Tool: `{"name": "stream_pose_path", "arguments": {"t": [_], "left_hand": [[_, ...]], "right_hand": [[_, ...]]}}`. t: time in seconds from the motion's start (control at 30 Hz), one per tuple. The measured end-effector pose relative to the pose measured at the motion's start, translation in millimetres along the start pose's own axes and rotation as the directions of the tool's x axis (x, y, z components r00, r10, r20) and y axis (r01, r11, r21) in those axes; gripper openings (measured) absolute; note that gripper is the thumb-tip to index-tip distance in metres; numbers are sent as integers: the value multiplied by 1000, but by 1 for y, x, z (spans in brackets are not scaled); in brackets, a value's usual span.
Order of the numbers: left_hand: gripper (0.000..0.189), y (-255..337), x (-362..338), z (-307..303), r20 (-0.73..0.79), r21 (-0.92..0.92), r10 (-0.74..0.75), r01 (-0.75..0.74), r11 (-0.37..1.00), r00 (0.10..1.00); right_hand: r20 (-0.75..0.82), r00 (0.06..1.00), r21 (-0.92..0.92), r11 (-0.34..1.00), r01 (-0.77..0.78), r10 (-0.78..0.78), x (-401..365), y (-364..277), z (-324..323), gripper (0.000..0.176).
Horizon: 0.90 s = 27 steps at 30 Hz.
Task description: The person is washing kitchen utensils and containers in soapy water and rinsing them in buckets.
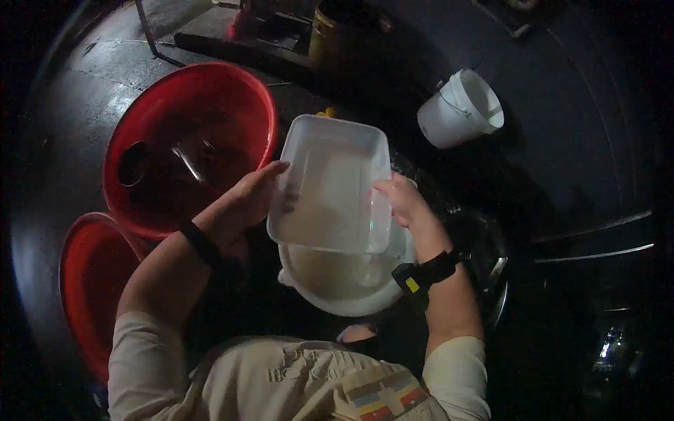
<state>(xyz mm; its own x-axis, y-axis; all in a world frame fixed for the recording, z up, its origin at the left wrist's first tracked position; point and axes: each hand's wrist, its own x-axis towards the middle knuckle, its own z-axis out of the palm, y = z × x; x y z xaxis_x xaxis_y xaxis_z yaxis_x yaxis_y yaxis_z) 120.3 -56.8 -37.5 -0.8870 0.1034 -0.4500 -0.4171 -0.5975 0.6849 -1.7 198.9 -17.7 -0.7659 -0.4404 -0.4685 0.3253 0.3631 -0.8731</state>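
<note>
A white rectangular plastic tub (337, 175) is held up in front of me, its open side facing me. My left hand (256, 191) grips its left side, thumb over the rim. On the opposite side, my right hand (404, 198) is closed on the tub's wall, its thumb inside the rim. Beneath the tub stands a round white basin (344, 305), partly covered by it; cloudy liquid seems to lie inside. The fingers behind the tub are hidden.
Left of me stands a large red basin (267, 105) with dark and shiny items in it. A second red basin (67, 274) is nearer. A white bucket (442, 116) tilts at the upper right. A yellowish drum (324, 35) stands farther back on the dark wet floor.
</note>
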Motion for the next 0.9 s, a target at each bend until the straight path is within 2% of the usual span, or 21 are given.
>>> {"name": "stream_pose_path", "arguments": {"t": [0.07,0.13,0.2,0.27,0.3,0.33,0.37,0.4,0.47,0.5,0.57,0.6,0.67,0.7,0.73,0.77,0.8,0.83,0.87,0.9], "left_hand": [[55,11,5,-12,73,-28,117,-116,993,990],[60,13,9,-16,90,-165,200,-183,969,976],[63,12,4,-16,85,-213,215,-193,958,973],[66,10,-10,-4,66,-167,169,-156,974,983],[56,6,-8,-1,157,-319,109,-54,946,982],[56,-2,-3,3,97,-257,155,-126,958,983],[55,-19,3,6,45,-196,205,-192,962,978],[54,-28,7,6,-7,-123,264,-263,957,964],[49,-25,3,8,-55,-84,258,-262,961,965],[47,-15,-6,15,-80,-44,244,-248,968,966],[46,-15,-1,0,-116,50,200,-195,979,973],[47,-13,-2,1,-115,56,231,-226,973,966],[49,-1,-9,6,-114,68,300,-293,954,947],[52,11,-19,9,-110,97,218,-207,973,970],[53,19,-19,2,-107,122,195,-182,976,975],[55,30,-19,-10,-102,149,177,-161,976,979],[56,41,-19,-23,-100,176,159,-140,974,982],[57,47,-17,-39,14,161,167,-167,973,986],[56,49,-14,-54,-25,112,150,-146,983,988],[56,50,-10,-70,-61,60,130,-126,990,990]], "right_hand": [[-61,998,-11,1000,13,-14,11,-18,4,24],[-87,995,-26,999,39,-41,12,-44,13,26],[-128,992,65,998,16,-7,18,-54,17,28],[-187,982,111,994,11,10,15,-45,23,28],[-228,974,108,994,20,5,14,-38,30,29],[-269,963,98,994,37,-10,10,-39,38,29],[-180,982,62,996,66,-54,-14,-29,49,34],[-95,995,130,991,-9,21,-18,-18,45,36],[92,984,250,953,-169,150,-22,9,18,40],[91,982,289,939,-185,165,-27,19,5,42],[-191,949,131,965,-227,250,-21,65,-17,39],[-331,906,54,964,-262,265,-19,77,-28,38],[-313,938,-47,984,-172,149,-19,73,-50,34],[-294,951,-98,987,-127,93,-18,68,-60,32],[-323,946,-91,995,-52,20,-18,44,-67,27],[-359,932,-168,985,-23,-40,-17,15,-71,26],[-325,932,-222,971,90,-160,-15,-10,-79,23],[-294,937,-353,933,75,-186,-8,-30,-91,35],[-327,923,-418,907,53,-205,-6,-57,-88,31],[-225,927,-500,852,154,-300,10,-68,-100,26]]}}
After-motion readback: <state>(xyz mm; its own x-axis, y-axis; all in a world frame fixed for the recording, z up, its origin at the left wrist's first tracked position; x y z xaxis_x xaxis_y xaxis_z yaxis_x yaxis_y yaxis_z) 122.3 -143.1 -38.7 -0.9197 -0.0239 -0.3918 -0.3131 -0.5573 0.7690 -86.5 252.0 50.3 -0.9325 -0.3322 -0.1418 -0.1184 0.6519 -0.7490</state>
